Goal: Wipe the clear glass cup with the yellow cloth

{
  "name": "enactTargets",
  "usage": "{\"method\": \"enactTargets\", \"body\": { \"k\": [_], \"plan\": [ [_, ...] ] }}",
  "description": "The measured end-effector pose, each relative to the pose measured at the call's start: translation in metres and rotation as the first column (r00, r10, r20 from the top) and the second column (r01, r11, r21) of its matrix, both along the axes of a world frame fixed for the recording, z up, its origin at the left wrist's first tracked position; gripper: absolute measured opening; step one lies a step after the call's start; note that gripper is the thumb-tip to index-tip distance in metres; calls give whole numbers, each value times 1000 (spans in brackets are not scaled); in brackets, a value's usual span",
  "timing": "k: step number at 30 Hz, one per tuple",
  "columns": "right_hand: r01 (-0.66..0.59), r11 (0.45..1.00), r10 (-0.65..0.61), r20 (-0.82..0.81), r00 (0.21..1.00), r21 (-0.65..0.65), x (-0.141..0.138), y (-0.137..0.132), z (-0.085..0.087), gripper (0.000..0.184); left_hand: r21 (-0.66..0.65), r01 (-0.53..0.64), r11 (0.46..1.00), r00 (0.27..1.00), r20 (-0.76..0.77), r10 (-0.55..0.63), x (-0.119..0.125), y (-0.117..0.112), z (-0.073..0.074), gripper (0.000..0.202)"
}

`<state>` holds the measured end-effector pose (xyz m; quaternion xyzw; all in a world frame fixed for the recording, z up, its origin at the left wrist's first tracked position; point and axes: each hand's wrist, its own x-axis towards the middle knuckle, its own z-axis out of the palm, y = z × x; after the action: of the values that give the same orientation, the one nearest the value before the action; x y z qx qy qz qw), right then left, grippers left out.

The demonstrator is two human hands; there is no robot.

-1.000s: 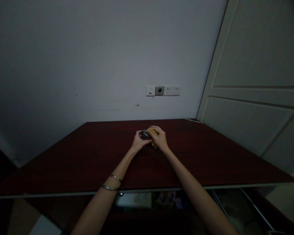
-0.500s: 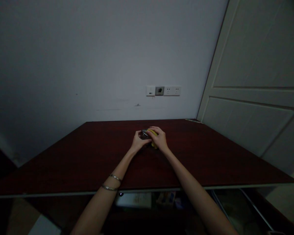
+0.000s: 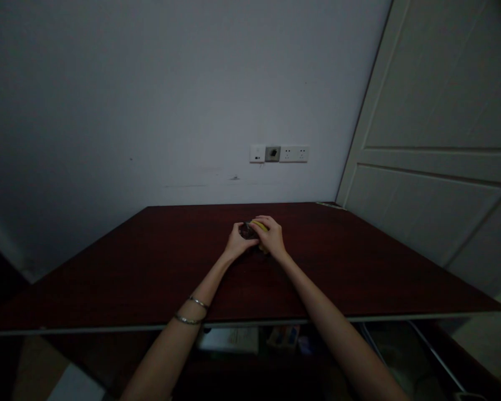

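Observation:
Out over the dark red tabletop (image 3: 150,267), both hands meet at one small object. My left hand (image 3: 236,243) is curled around a clear, shiny item (image 3: 246,230) that looks like a glass; most of it is hidden by my fingers. My right hand (image 3: 272,236) is closed on a yellow cloth (image 3: 259,225) and presses it against the right side of the clear item. A bit of the yellow also shows below the right palm. Two bangles (image 3: 188,320) circle my left forearm.
A pale wall with sockets (image 3: 294,153) rises behind the table. To the right stands a white panelled door (image 3: 434,122). Below the table's front edge, an open space holds a white flat thing (image 3: 229,340) and small boxes (image 3: 284,337).
The clear item and yellow cloth have shifted slightly within my hands, and less yellow shows below the right palm. Both arms stay almost where they were.

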<state>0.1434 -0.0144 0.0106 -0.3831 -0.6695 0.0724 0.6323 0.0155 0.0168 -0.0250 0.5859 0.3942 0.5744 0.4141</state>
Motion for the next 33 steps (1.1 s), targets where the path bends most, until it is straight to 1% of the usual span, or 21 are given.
{"method": "enactTargets", "body": {
  "k": [2, 3, 7, 9, 12, 14, 16, 18, 21, 25, 28, 30, 32, 33],
  "plan": [
    [7, 1000, -7, -36, 999, -1, 3, 3, 0, 17, 9, 17, 1000, 1000, -4, -17, 1, -5, 3, 73],
    [-14, 1000, 14, -35, 999, 1, 4, 3, 0, 17, 10, 25, 1000, 1000, 0, -25, 2, -7, 5, 73],
    [-177, 984, 177, 30, 984, -4, 4, -3, 5, 17, -28, 37, 999, 998, 52, -35, 1, -11, 12, 70],
    [-210, 978, 211, 27, 977, -4, 3, -5, 7, 17, -41, 51, 998, 996, 78, -48, 0, -12, 15, 70],
    [-179, 984, 177, -87, 980, -11, 4, -5, 9, 19, -21, 115, 993, 991, 64, -113, 0, -16, 19, 70],
    [-165, 984, 149, -192, 970, -67, 6, -1, 9, 24, -10, 183, 983, 982, 43, -182, 0, -20, 21, 69],
    [-188, 971, 144, -269, 952, -147, 9, 3, 7, 30, -18, 238, 971, 971, 31, -237, 1, -24, 23, 68],
    [-218, 957, 151, -311, 938, -193, 11, 7, 6, 33, -41, 265, 963, 964, 29, -264, 2, -27, 25, 68],
    [-255, 947, 182, -328, 927, -195, 11, 10, 5, 36, -76, 287, 955, 958, 36, -285, 1, -28, 26, 66],
    [-366, 906, 295, -300, 907, -215, 10, 5, 6, 46, -111, 316, 942, 949, 62, -311, -3, -27, 28, 60],
    [-416, 887, 375, -214, 902, -199, 10, -1, 6, 57, -131, 347, 929, 937, 85, -339, -8, -26, 28, 58],
    [-388, 905, 370, -130, 920, -176, 8, -4, 5, 69, -152, 374, 915, 927, 89, -364, -11, -25, 27, 57],
    [-324, 934, 321, -49, 946, -147, 6, -7, 5, 80, -186, 391, 901, 920, 83, -382, -12, -23, 26, 58],
    [-292, 948, 293, -12, 956, -130, 4, -8, 5, 82, -204, 394, 896, 919, 77, -386, -13, -22, 25, 59]
  ]
}}
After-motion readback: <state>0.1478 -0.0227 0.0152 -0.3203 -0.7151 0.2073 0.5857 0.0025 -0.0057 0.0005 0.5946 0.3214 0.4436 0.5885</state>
